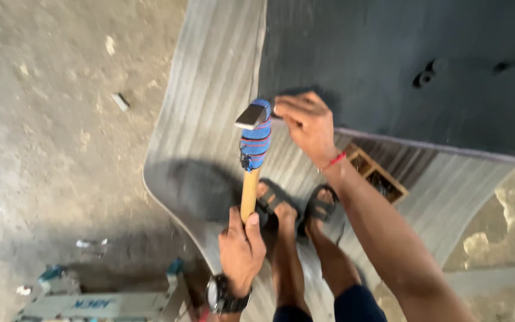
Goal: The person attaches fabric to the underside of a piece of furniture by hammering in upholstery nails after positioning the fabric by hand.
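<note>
My left hand is wrapped tight around the bottom end of the hammer, fingers curled round the bare wooden handle with the thumb laid up along it. From there the handle runs upward, away from me, to a section bound in blue cord, and the grey metal head sits at the very top, tilted to the left. I judge it top-heavy: the weight is all at the far end, so a hold this low gives plenty of swing but less control, and the smooth wood could slip in a sweaty palm, where the corded part would give a surer hold.

My right hand is up beside the hammer head, fingertips pinched together at the edge of the dark panel. I cannot tell whether they hold anything small; nothing shows between them. The panel looks stiff and flat, and it lies over a grey ribbed sheet spread on the concrete floor.

Below the hammer my sandalled feet stand on the sheet, with a small wooden box just beside my right forearm.
</note>
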